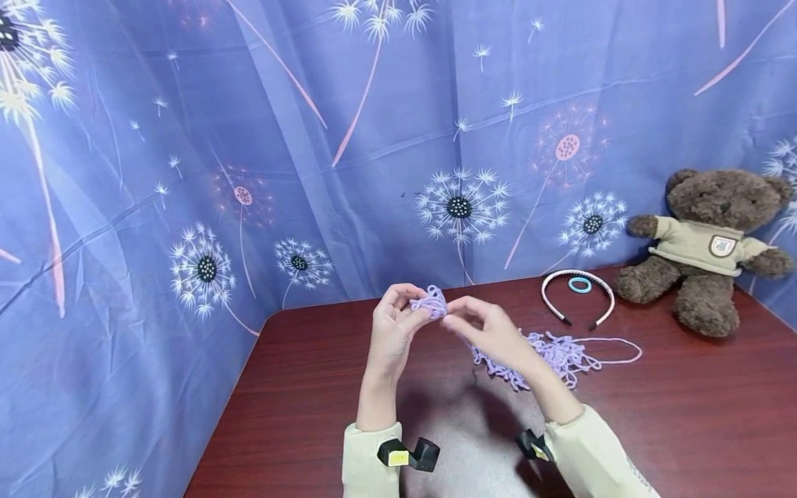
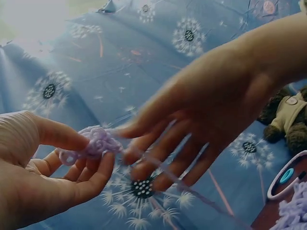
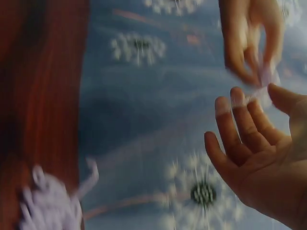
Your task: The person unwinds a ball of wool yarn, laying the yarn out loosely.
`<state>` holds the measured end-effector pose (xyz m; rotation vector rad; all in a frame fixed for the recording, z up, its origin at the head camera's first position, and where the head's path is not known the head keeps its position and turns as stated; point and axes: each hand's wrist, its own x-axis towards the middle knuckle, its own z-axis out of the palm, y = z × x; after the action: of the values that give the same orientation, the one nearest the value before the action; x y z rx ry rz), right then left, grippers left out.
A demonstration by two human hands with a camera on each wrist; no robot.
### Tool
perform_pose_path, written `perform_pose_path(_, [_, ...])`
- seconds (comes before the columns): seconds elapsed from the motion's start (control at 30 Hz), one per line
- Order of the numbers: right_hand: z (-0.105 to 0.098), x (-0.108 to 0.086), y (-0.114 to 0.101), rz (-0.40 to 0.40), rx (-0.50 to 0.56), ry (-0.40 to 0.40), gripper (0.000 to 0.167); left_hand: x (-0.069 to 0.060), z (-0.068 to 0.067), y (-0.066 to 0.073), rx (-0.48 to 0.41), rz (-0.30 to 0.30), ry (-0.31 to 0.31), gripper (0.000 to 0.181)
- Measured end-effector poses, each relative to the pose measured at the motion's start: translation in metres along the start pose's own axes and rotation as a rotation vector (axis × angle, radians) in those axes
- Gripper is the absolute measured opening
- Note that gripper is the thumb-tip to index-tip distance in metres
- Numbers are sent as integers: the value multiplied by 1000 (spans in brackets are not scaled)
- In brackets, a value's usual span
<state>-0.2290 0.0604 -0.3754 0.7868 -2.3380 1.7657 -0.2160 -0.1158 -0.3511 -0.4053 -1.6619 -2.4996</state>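
A small looped bundle of lilac yarn (image 1: 429, 303) is held up above the back part of the table. My left hand (image 1: 391, 325) pinches it between thumb and fingers. Close by, on the bundle's right side, is my right hand (image 1: 492, 332), its thumb and forefinger tips at the bundle's edge with a small gap between them. The other right fingers are spread, as the left wrist view shows. A yarn strand (image 2: 206, 199) runs past the right fingers down toward a larger lilac yarn pile (image 1: 563, 356) on the table. The right wrist view is blurred.
A white headband (image 1: 609, 287) lies behind the yarn pile, with a turquoise ring (image 1: 580, 285) inside its curve. At the back right a brown teddy bear (image 1: 703, 242) sits on the dark red table (image 1: 299, 387). A blue dandelion-print curtain (image 1: 373, 228) hangs behind.
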Motion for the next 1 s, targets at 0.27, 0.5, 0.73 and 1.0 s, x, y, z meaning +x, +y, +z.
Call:
perform_pose_path(0.27, [14,-2,-7,57,111,31,18,-1,2,-2,130,-8,-56,38])
perform_pose_path(0.5, [-1,0,-5,46,64,78,20,-1,-2,-3,262,-77,-240,43])
perform_pose_path(0.73, [-5,0,-7,42,33,57,22,1,2,-5,225,-89,-175,33])
perform_pose_path(1.0, [-13,-2,-7,10,-54,80,20,3,-1,-5,229,-44,-40,34])
